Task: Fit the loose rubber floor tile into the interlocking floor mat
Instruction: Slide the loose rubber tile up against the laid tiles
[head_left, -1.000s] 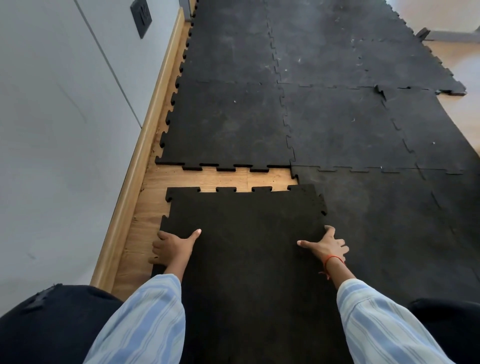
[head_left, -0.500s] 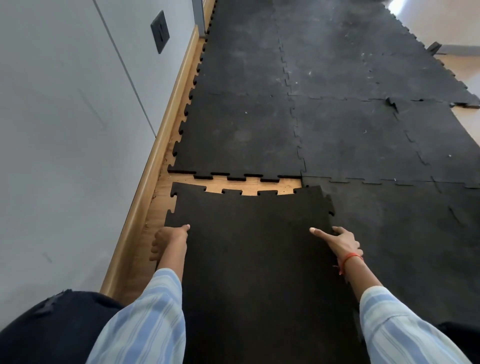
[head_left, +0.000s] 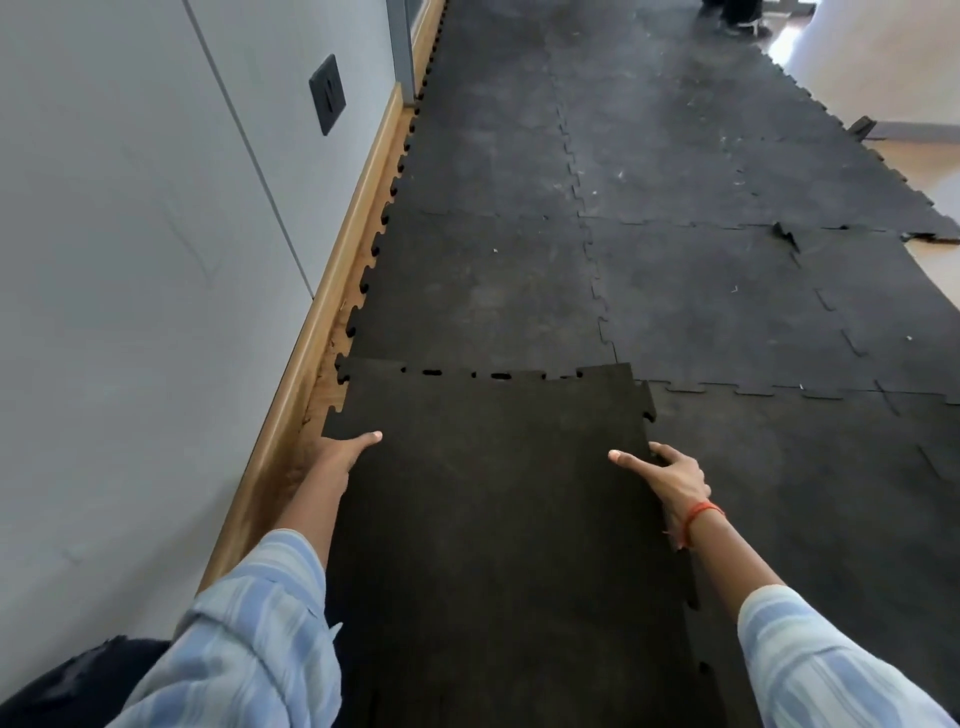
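Observation:
The loose black rubber tile (head_left: 493, 493) lies in front of me, its toothed far edge lying against and partly over the near edge of the interlocking floor mat (head_left: 493, 291). Small dark gaps show along that seam. Its far right corner rides on top of the neighbouring mat tile. My left hand (head_left: 345, 449) grips the tile's left edge, thumb on top. My right hand (head_left: 670, 475) grips the right edge, thumb on top and fingers curled around the edge.
A grey wall with a dark socket plate (head_left: 327, 93) and a wooden skirting board (head_left: 317, 332) run along the left. A strip of wood floor (head_left: 324, 384) shows beside the tile. A lifted mat corner (head_left: 784, 236) sits far right. A person's feet (head_left: 732, 15) stand at the far end.
Both hands have pushed the loose tile forward. The strip of wood floor between it and the mat has closed, and the tile's far edge now meets and overlaps the mat's teeth.

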